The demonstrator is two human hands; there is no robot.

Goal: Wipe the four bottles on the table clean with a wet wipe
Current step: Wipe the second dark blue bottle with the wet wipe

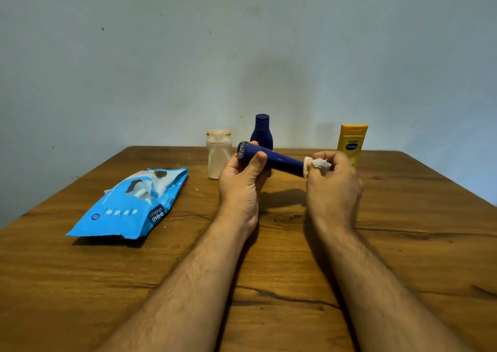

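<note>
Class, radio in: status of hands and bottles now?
Left hand grips blue tube, held level. Right hand pinches wet wipe at its cap end. Nothing in the way.

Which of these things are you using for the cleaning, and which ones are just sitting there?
For the job:
- long dark blue bottle, held sideways by the left hand
- white wet wipe, pinched by the right hand
- white cream-capped bottle, round dark blue bottle and yellow tube bottle, standing, waiting
- blue wipes pack

Just there:
- brown wooden table
- pale wall
</note>
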